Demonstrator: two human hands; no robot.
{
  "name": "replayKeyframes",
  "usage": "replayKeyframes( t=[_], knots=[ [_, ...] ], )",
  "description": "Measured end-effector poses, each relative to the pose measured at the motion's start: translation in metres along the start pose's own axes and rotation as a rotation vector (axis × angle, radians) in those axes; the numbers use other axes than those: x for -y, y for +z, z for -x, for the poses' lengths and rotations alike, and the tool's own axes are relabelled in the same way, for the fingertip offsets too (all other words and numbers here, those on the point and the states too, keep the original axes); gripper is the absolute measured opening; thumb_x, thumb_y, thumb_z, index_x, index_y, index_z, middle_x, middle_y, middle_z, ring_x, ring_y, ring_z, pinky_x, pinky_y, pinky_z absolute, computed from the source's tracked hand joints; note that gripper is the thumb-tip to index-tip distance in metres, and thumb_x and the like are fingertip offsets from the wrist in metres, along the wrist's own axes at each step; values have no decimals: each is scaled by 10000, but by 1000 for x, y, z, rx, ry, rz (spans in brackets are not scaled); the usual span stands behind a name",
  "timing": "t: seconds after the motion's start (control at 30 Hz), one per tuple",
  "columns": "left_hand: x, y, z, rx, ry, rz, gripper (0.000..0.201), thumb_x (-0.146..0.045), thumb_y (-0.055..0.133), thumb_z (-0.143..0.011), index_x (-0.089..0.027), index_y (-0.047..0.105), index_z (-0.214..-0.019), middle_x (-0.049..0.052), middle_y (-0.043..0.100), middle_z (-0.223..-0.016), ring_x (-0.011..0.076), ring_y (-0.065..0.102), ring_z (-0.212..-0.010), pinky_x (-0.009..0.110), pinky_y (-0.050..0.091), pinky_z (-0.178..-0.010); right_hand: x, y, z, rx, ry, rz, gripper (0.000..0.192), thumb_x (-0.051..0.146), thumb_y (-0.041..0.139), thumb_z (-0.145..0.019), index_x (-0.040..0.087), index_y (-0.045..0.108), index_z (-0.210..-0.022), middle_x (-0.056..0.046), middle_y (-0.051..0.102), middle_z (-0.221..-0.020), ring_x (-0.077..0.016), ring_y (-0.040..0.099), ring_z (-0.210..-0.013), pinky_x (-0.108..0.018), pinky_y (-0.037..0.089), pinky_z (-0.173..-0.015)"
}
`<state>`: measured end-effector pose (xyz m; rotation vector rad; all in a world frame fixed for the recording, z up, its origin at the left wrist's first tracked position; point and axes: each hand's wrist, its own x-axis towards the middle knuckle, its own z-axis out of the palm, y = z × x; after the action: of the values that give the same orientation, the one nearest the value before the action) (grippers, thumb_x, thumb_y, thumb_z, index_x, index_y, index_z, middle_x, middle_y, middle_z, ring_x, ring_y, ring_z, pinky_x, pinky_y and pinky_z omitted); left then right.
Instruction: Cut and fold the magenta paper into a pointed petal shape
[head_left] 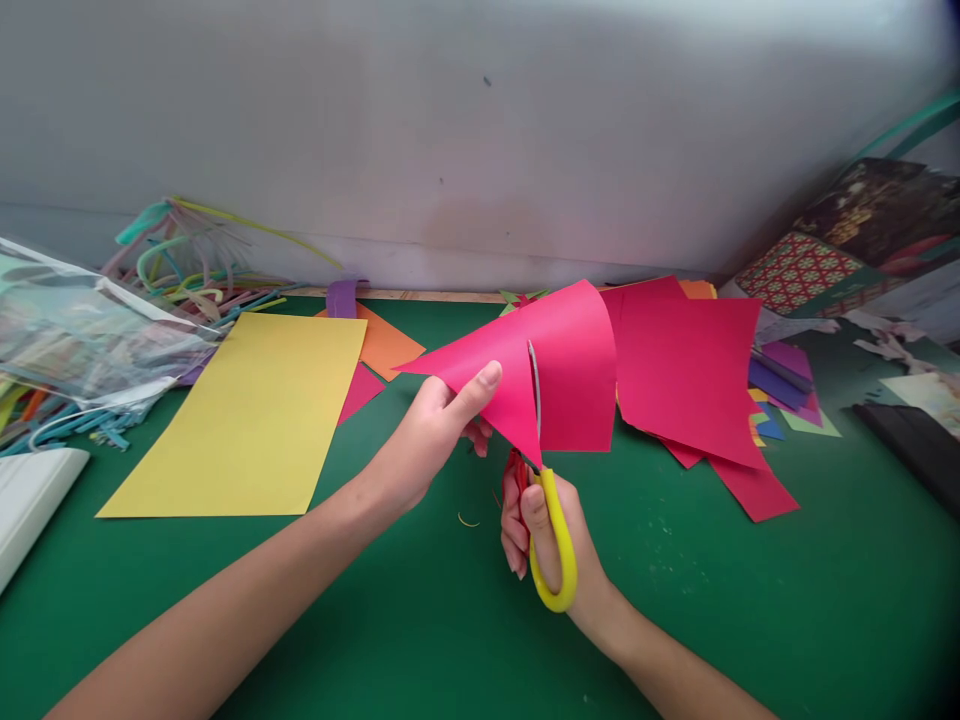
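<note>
My left hand (442, 425) pinches a bright pink sheet of paper (574, 360) near its left part, thumb on top, and lifts it above the table. The sheet curves, its left corner drawn to a point. My right hand (559, 540) grips scissors (559, 570) with a yellow handle loop and a red one, thumb through the yellow loop. One metal blade lies over the sheet, pointing away from me, with a cut running in from the near edge; the other blade is hidden beneath the paper.
A yellow sheet (240, 420) lies left on the green table (420, 620). More pink sheets (682, 370) are stacked right, beside coloured scraps. Pipe cleaners (195, 260) and a clear plastic bag (97, 330) sit far left. A patterned box (802, 270) stands at the back right, against the wall.
</note>
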<state>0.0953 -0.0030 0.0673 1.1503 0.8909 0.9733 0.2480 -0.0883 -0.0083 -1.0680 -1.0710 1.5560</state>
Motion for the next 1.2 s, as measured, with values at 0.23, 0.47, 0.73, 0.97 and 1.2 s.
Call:
replayKeyframes(
  t=[0.23,0.47,0.73,0.97,1.2],
  knots=[
    [5,5,-1,-93,-42,190,374,-520,717,-927,-189,577,-823,-16,594,-720,93,526,-583,202,424,-504,-4,-3,2,15,18,6,575,793,542,-944,222,500,-901,98,406,-553,-84,433,-386,-190,357,-356],
    [3,2,-5,-115,-109,343,417,-613,661,-929,-214,602,-822,-2,639,-698,117,541,-536,250,392,-448,-4,0,2,13,26,24,597,824,540,-921,230,485,-884,110,370,-539,-89,424,-377,-199,353,-357],
    [6,-6,-8,-114,-60,212,381,-452,840,-823,-180,585,-740,-32,562,-623,87,509,-510,212,387,-446,-9,-2,4,36,17,12,559,779,547,-952,226,491,-895,102,411,-538,-82,434,-385,-183,359,-359],
    [9,-7,-5,-224,94,-83,352,-462,818,-861,-179,634,-761,-9,591,-650,123,551,-571,244,436,-494,-7,1,5,57,18,-7,568,785,518,-962,219,502,-911,98,407,-563,-76,436,-403,-179,369,-372],
    [13,-5,-4,-280,176,-147,349,-467,810,-866,-174,649,-768,-5,613,-654,133,560,-552,257,449,-488,-8,0,3,81,-17,10,570,785,497,-972,216,513,-951,89,410,-621,-74,417,-449,-200,369,-420]
  ],
)
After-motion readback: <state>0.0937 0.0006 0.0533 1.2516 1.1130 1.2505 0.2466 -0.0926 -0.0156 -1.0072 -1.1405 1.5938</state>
